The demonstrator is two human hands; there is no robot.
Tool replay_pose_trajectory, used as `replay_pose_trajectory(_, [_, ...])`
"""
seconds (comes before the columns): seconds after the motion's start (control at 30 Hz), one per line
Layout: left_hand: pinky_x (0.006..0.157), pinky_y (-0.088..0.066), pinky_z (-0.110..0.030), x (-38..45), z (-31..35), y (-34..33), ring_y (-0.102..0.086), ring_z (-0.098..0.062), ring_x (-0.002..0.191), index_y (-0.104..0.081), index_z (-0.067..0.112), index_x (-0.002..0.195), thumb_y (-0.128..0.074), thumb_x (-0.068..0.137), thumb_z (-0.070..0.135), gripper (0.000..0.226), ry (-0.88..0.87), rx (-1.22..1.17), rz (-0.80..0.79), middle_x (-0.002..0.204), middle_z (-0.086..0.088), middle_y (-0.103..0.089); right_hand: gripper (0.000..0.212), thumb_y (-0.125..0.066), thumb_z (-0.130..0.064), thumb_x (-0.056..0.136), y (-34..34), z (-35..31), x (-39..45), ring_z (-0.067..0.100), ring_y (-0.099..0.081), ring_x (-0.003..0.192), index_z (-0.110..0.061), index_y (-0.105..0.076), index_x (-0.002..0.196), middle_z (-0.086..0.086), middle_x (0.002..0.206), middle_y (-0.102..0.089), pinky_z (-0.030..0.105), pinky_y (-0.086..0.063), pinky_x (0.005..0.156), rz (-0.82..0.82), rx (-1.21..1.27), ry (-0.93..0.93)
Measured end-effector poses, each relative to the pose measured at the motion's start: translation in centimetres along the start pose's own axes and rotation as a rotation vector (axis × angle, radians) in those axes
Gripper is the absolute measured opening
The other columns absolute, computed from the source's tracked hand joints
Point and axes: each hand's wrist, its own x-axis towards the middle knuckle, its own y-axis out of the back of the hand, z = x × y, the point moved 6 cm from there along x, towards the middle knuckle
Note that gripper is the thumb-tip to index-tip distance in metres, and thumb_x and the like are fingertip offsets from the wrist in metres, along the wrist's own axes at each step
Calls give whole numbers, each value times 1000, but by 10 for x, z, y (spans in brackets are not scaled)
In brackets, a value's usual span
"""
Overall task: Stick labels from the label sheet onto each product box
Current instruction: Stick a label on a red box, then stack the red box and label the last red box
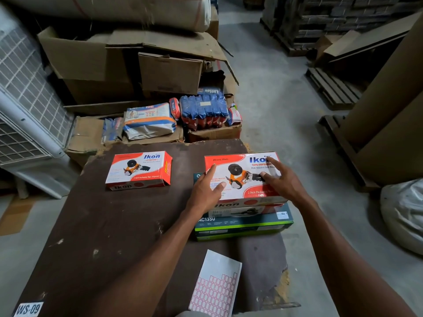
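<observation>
Label sheet, white paper with a grid of red-outlined stickers (215,291), lies flat at the bottom centre of the dark brown table (109,225), below and well apart from both hands. Left hand (206,188) and right hand (281,179) rest with straight fingers on the top red-and-white Ikon cardboard box (242,177) of the stack right of centre; neither grip holds anything. Sheet's long axis runs toward the stack, under the right forearm, so the right hand looks nearer. Second Ikon box (139,170) sits left of centre.

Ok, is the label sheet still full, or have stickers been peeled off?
Partly used. The label sheet on the table shows red-outlined stickers only on its lower part; the upper part is blank backing. Its bottom edge is out of frame.
</observation>
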Motion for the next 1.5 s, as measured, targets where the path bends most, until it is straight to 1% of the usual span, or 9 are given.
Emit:
replay_pose_trajectory(0.3, [49,-47,-9,-3,1,-1,-60,-14,112,-17,39,159,-56,100,42,71,-11,-10,-21,152,-4,-40,77,-60,-60,93,0,-2,-5,39,-49,134,-43,-23,158,12,162,-31,56,-54,97,20,-69,12])
replay_pose_trajectory(0.4, [79,-58,-24,-8,0,3,-50,-22,133,-15,43,158,-55,98,51,73,-11,-6,-6,163,-6,-26,80,-62,-59,92,7,-7,-8,41,-40,142,-39,-22,159,14,162,-30,63,-47,104,100,-105,50])
replay_pose_trajectory(0.5, [113,-36,-41,-18,-3,12,-19,-24,153,-17,41,159,-56,98,50,73,-21,-7,18,168,-6,-13,77,-64,-58,92,9,-19,-13,39,-23,151,-34,-29,157,12,163,-30,68,-35,112,194,-130,80])
replay_pose_trajectory(0.63, [118,-28,-41,-36,-17,32,-14,-19,154,-21,42,158,-59,96,50,73,-71,-51,94,168,-4,-16,68,-64,-54,94,-5,-45,-34,35,-27,151,-32,-36,152,7,160,-33,64,-38,113,277,-51,173])
replay_pose_trajectory(0.77, [117,-31,-39,-57,-53,53,-20,-14,152,-24,46,156,-57,96,53,69,-54,-83,160,167,4,-20,56,-67,-38,96,-36,-88,-71,25,-28,151,-28,-47,148,5,160,-36,42,-33,117,312,57,259])
replay_pose_trajectory(0.97, [110,-30,-25,-99,-115,90,-27,-11,150,-31,42,155,-53,101,42,58,28,-150,259,164,5,-27,50,-65,-38,98,-121,-142,-111,23,-31,150,-33,-48,145,-1,158,-37,52,-39,117,142,84,430])
replay_pose_trajectory(1.1, [113,-28,-23,-124,-165,115,-30,-14,149,-35,35,155,-60,99,35,61,161,-161,325,162,-4,-33,53,-62,-42,96,-190,-168,-122,17,-34,148,-33,-48,146,-4,156,-39,43,-38,118,-29,50,507])
replay_pose_trajectory(1.37, [104,-17,-9,-136,-240,157,-35,-20,146,-38,23,154,-63,98,27,61,314,-111,330,157,-6,-41,67,-60,-51,97,-323,-179,-100,23,-22,153,-46,-29,156,2,167,-21,46,-31,122,-400,-87,403])
replay_pose_trajectory(1.5, [110,-17,-16,-119,-274,172,-30,-21,148,-36,20,155,-63,99,27,63,377,-141,273,159,-7,-38,67,-59,-51,97,-368,-187,-72,28,-22,154,-42,-29,156,9,167,-22,45,-31,122,-482,-181,416])
